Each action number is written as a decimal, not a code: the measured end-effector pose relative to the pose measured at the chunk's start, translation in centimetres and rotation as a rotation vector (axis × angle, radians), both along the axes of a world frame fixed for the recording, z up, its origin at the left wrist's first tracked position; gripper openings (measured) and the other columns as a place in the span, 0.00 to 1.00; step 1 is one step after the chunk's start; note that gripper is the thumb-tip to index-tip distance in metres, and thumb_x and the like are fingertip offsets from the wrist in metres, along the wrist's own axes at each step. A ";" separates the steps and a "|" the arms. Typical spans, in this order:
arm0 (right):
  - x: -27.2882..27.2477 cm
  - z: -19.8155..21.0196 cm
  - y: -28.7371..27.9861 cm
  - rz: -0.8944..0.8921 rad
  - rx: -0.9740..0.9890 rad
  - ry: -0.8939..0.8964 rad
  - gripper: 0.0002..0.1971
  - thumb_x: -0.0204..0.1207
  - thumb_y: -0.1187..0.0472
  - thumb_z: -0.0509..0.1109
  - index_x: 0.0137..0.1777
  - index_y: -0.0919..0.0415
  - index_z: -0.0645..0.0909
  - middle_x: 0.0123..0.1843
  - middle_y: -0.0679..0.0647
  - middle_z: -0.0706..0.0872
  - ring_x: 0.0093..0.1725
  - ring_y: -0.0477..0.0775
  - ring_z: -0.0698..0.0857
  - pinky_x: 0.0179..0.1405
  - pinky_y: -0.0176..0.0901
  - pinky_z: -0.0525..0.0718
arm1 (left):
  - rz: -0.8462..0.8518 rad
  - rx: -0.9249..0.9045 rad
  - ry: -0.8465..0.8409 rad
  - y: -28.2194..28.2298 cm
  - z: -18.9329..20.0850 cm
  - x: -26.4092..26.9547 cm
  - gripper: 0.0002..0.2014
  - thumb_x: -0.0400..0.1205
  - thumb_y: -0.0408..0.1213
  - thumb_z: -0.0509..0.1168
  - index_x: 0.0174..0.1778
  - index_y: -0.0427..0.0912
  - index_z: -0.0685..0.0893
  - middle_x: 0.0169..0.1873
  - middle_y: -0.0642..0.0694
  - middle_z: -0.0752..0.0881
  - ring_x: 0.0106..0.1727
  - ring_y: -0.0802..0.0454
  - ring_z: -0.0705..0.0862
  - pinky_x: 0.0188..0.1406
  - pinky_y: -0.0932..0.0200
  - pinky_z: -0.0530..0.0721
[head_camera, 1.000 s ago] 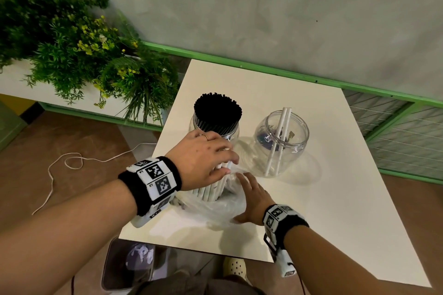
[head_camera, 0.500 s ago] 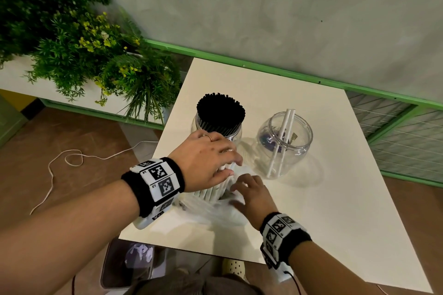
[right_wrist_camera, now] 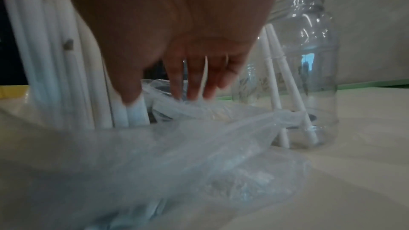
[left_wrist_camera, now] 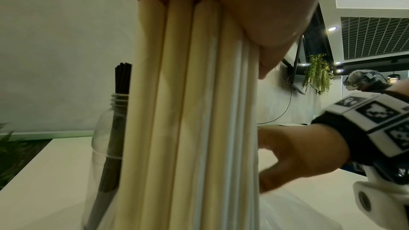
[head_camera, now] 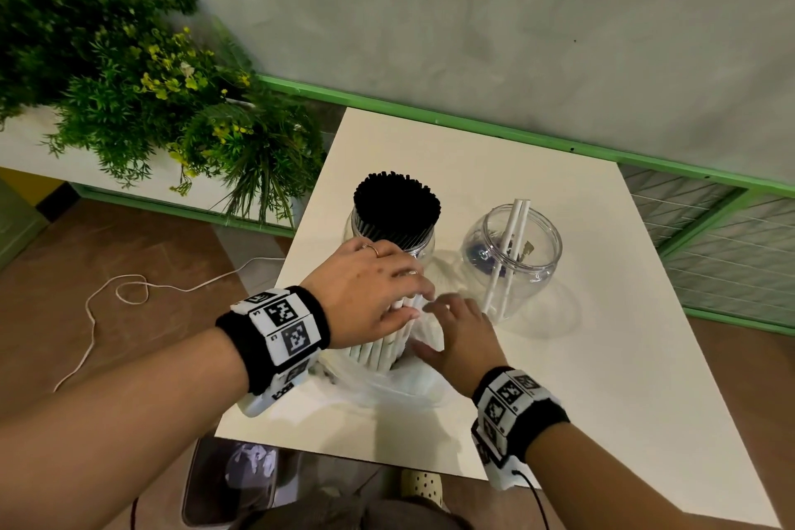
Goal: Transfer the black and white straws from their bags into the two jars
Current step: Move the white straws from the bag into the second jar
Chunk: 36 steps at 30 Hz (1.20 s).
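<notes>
My left hand (head_camera: 378,293) grips an upright bundle of white straws (head_camera: 383,346) (left_wrist_camera: 190,111) near its top; the bundle's foot stands in a crumpled clear plastic bag (head_camera: 387,383) (right_wrist_camera: 177,155) on the white table (head_camera: 580,357). My right hand (head_camera: 460,331), fingers straight and spread, hovers just right of the bundle above the bag. Behind the left hand stands a clear jar (head_camera: 423,245) packed with black straws (head_camera: 395,202). To the right, a second clear jar (head_camera: 512,258) (right_wrist_camera: 309,76) holds two white straws (head_camera: 507,254).
A planter of green plants (head_camera: 142,99) stands left of the table. A green rail (head_camera: 473,129) and grey wall close the far side, with wire mesh (head_camera: 727,250) at right. A white cable (head_camera: 129,293) lies on the brown floor. A bin (head_camera: 232,482) sits below the near table edge.
My right hand has lifted off the flattened bag and moved up and back toward the top of the white straw bundle. The left hand keeps its grip in place.
</notes>
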State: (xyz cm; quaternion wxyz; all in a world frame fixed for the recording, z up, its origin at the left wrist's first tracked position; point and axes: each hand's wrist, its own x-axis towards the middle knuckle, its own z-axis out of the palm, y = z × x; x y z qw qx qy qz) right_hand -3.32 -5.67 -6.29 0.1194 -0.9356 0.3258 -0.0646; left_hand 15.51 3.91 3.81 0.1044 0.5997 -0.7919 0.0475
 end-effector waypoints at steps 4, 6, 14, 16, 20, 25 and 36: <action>0.3 -1.1 1.2 0.093 0.122 0.199 0.63 0.54 0.15 0.54 0.84 0.52 0.42 0.86 0.51 0.38 0.84 0.56 0.43 0.80 0.58 0.49 | 0.007 0.008 0.001 0.1 0.1 0.0 0.15 0.80 0.56 0.53 0.59 0.62 0.78 0.57 0.59 0.82 0.58 0.53 0.80 0.55 0.48 0.78; 0.7 -2.2 1.1 0.083 0.201 0.415 0.68 0.53 0.16 0.61 0.82 0.51 0.29 0.78 0.44 0.21 0.81 0.52 0.27 0.80 0.61 0.38 | 0.007 0.008 -0.004 0.0 0.2 -0.1 0.15 0.80 0.56 0.53 0.59 0.62 0.78 0.56 0.60 0.82 0.58 0.53 0.81 0.55 0.48 0.78; 1.3 -4.3 0.1 0.043 0.306 0.514 0.70 0.55 0.25 0.73 0.82 0.50 0.28 0.83 0.49 0.25 0.83 0.55 0.31 0.82 0.63 0.43 | 0.011 0.011 -0.052 0.2 0.1 -0.1 0.18 0.79 0.56 0.51 0.61 0.62 0.77 0.60 0.59 0.81 0.64 0.52 0.78 0.63 0.39 0.75; 0.7 -4.8 0.3 0.054 0.259 0.425 0.65 0.60 0.26 0.70 0.82 0.50 0.29 0.84 0.50 0.27 0.84 0.55 0.35 0.83 0.61 0.47 | 0.021 -0.001 -0.062 0.5 0.0 0.2 0.17 0.79 0.56 0.52 0.62 0.62 0.77 0.60 0.58 0.82 0.65 0.50 0.78 0.61 0.39 0.77; -1.7 -6.3 0.5 0.096 0.185 0.393 0.54 0.67 0.21 0.48 0.79 0.53 0.24 0.78 0.47 0.19 0.82 0.51 0.30 0.84 0.56 0.45 | 0.030 0.005 -0.068 0.5 -0.1 0.9 0.18 0.80 0.56 0.52 0.64 0.62 0.76 0.62 0.58 0.81 0.66 0.50 0.77 0.55 0.46 0.78; -1.1 -6.1 -0.1 0.032 0.266 0.311 0.60 0.60 0.19 0.56 0.84 0.53 0.39 0.83 0.44 0.30 0.85 0.50 0.42 0.84 0.52 0.49 | 0.010 -0.008 -0.041 0.4 0.0 1.1 0.18 0.80 0.56 0.53 0.63 0.61 0.78 0.62 0.59 0.81 0.65 0.51 0.78 0.53 0.48 0.79; 0.1 -4.0 -2.8 -0.050 0.392 0.400 0.66 0.52 0.38 0.84 0.84 0.55 0.47 0.82 0.54 0.51 0.79 0.60 0.57 0.78 0.54 0.65 | 0.013 -0.016 -0.030 0.7 -0.1 0.8 0.17 0.80 0.56 0.54 0.63 0.62 0.78 0.61 0.62 0.80 0.65 0.52 0.77 0.54 0.49 0.76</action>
